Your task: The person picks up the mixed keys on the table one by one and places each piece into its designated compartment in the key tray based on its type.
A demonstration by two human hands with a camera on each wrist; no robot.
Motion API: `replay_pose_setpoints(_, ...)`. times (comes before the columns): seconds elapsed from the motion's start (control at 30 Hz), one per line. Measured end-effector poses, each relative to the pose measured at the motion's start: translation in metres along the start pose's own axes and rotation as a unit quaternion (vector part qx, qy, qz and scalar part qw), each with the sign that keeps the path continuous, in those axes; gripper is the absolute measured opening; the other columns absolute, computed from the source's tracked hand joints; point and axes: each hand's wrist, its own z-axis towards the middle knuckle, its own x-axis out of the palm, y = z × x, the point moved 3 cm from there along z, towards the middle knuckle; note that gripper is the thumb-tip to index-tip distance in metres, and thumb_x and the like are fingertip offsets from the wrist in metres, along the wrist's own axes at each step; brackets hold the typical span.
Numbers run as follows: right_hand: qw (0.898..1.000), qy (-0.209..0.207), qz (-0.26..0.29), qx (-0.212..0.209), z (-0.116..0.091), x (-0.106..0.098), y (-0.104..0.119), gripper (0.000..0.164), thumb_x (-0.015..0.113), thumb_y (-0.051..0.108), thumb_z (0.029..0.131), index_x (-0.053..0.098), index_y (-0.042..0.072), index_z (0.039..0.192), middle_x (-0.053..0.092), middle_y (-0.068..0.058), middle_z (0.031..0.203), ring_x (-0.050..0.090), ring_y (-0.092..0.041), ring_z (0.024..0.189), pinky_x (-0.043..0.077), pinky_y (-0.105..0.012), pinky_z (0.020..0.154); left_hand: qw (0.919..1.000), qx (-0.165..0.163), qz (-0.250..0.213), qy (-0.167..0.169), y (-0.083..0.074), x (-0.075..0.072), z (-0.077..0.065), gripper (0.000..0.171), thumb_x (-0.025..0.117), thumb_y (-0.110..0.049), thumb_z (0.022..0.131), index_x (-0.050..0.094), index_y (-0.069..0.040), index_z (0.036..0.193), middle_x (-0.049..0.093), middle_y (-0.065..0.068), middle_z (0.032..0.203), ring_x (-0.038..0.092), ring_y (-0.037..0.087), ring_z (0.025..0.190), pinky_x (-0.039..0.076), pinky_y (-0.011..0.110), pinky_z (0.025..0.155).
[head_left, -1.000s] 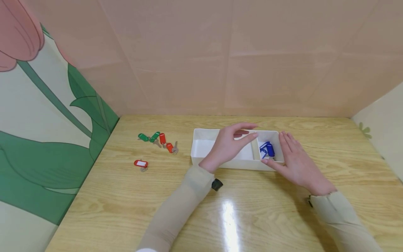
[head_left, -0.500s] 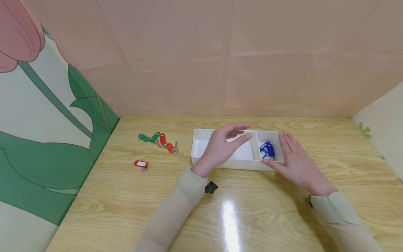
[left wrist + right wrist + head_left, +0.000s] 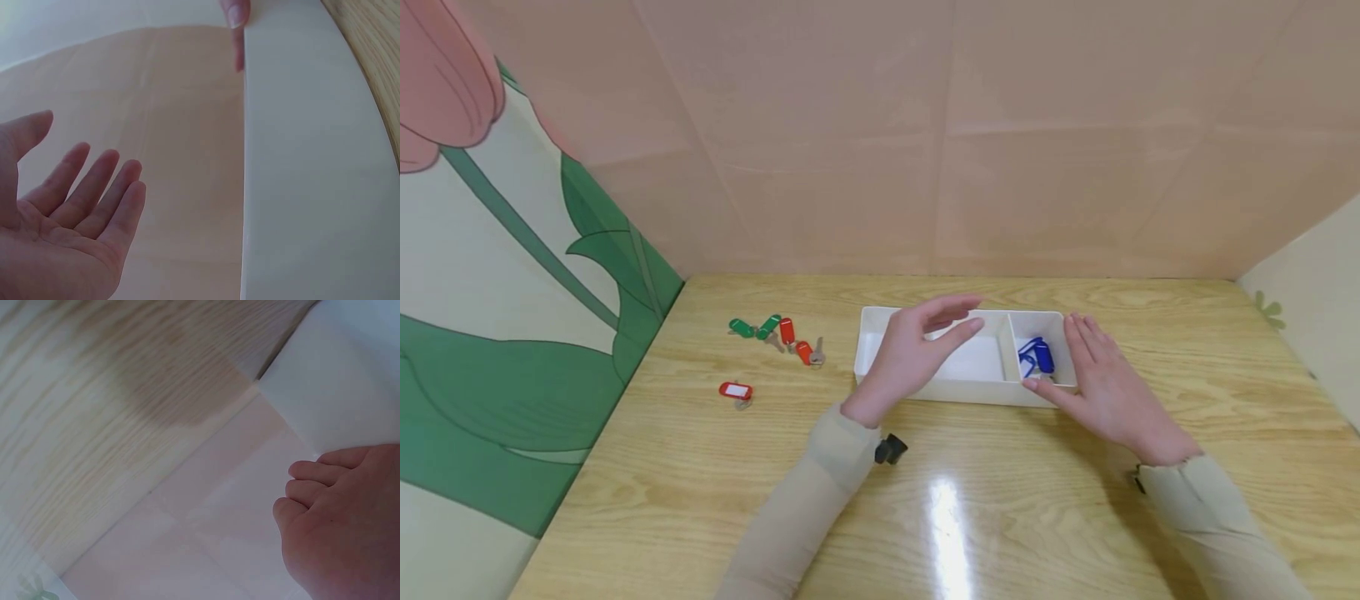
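A long white divided box (image 3: 958,392) stands on the table in the head view. Its narrow right compartment contains blue key tags (image 3: 1042,357). My left hand (image 3: 910,346) hovers over the larger left section, thumb apart from loosely bent fingers, holding nothing. The left wrist view shows this hand's bare palm (image 3: 81,231) beside the box wall (image 3: 312,156). At the box's right end, my right hand (image 3: 1108,387) rests with fingers extended along the end wall and thumb on the front rim. The right wrist view has that hand (image 3: 350,512) against the white wall.
Two green key tags (image 3: 755,327) lie on the table (image 3: 662,467) left of the box, with red key tags (image 3: 787,330) beside them. Another red tag (image 3: 735,390) with a white label lies nearer. A pink wall covering (image 3: 940,167) rises behind the table.
My left hand has drawn left, from near the divider to the middle of the larger section. The right hand, the box and the key tags have stayed in place.
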Motion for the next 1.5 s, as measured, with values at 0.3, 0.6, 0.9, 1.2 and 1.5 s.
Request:
replay_pose_setpoints(0.3,1.000,0.013,-0.007,0.007,0.000,0.001,-0.001,0.108,0.060,0.062,0.095,0.003,-0.004,0.160,0.002,-0.025,0.166,-0.005,-0.036,0.153,-0.002,-0.050,0.122,0.9999,0.009,-0.001,-0.014,0.002,-0.011,-0.008,0.036,0.069,-0.036,0.099,0.069,-0.020,0.132,0.068,-0.007,0.128,0.062,0.010,0.118,0.049,0.042,0.103)
replay_pose_setpoints(0.6,1.000,0.003,-0.004,0.000,0.000,0.000,0.000,0.108,0.061,0.061,0.095,0.006,-0.005,0.160,0.005,-0.027,0.165,-0.002,-0.038,0.153,0.001,-0.049,0.122,0.9995,0.017,0.021,-0.017,0.000,-0.024,-0.016,0.035,0.069,-0.031,0.100,0.069,-0.017,0.132,0.067,-0.008,0.129,0.062,0.013,0.118,0.047,0.028,0.103)
replay_pose_setpoints(0.9,1.000,0.009,-0.007,0.000,0.000,0.000,0.000,0.107,0.060,0.061,0.096,0.004,-0.005,0.160,0.003,-0.025,0.166,-0.003,-0.038,0.153,-0.001,-0.047,0.122,0.9989,0.005,0.040,-0.023,0.003,-0.037,-0.024,0.035,0.068,-0.035,0.100,0.069,-0.019,0.132,0.067,-0.006,0.129,0.061,0.009,0.117,0.047,0.032,0.103)
replay_pose_setpoints(1.2,1.000,0.010,-0.007,-0.001,-0.001,0.000,0.000,0.108,0.060,0.061,0.096,0.004,-0.005,0.160,0.003,-0.025,0.166,-0.003,-0.038,0.153,-0.001,-0.049,0.122,0.9981,-0.024,0.039,-0.041,0.010,-0.051,-0.034,0.034,0.071,-0.029,0.099,0.070,-0.018,0.131,0.067,-0.003,0.130,0.061,0.016,0.119,0.048,0.043,0.103)
replay_pose_setpoints(1.5,1.000,0.009,-0.008,0.000,0.000,0.001,-0.001,0.108,0.060,0.061,0.096,0.005,-0.005,0.160,0.004,-0.026,0.166,-0.006,-0.035,0.153,0.000,-0.050,0.122,0.9969,-0.031,0.042,-0.058,0.013,-0.068,-0.042,0.034,0.071,-0.034,0.098,0.071,-0.020,0.129,0.069,-0.008,0.125,0.063,0.013,0.116,0.050,0.038,0.100)
